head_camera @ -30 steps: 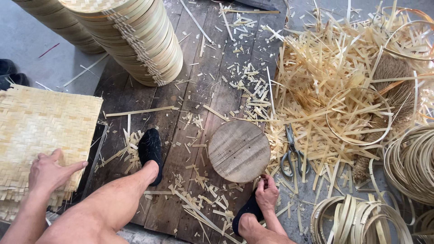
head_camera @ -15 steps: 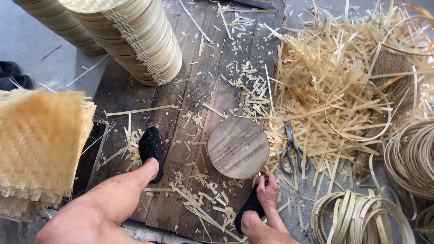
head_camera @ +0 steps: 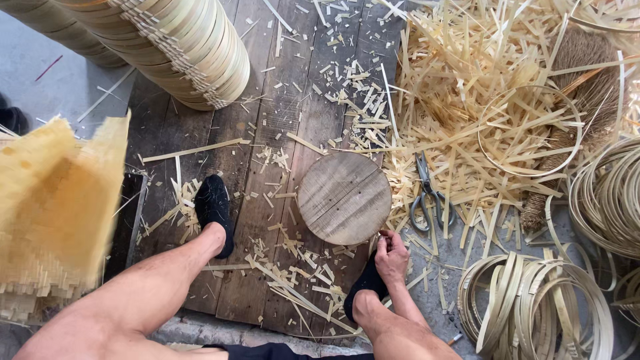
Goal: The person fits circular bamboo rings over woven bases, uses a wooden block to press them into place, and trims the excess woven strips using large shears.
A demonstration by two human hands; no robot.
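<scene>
While the right hand (head_camera: 392,257) rests low beside the right foot, its fingers (head_camera: 383,241) are curled loosely, tips touching the rim of the round wooden block (head_camera: 345,198) at about the block's five o'clock; whether they pinch a sliver there I cannot tell. No left hand shows, only the blurred woven bamboo mat (head_camera: 57,207) lifted at nine o'clock, so its grip cannot be judged either. From the block outward, scissors (head_camera: 430,197) lie at three o'clock on the heap of bamboo strips (head_camera: 480,100), coiled bamboo hoops (head_camera: 533,307) sit at five o'clock, a stack of woven trays (head_camera: 193,53) leans at eleven o'clock, and a brush (head_camera: 580,113) lies at two o'clock. Splinters are the likeliest trouble, since bare fingers and shins sit among sharp offcuts scattered over the plank floor (head_camera: 293,107). Swinging the mat could also sweep loose scraps about or catch its frayed edge on the tray stack.
</scene>
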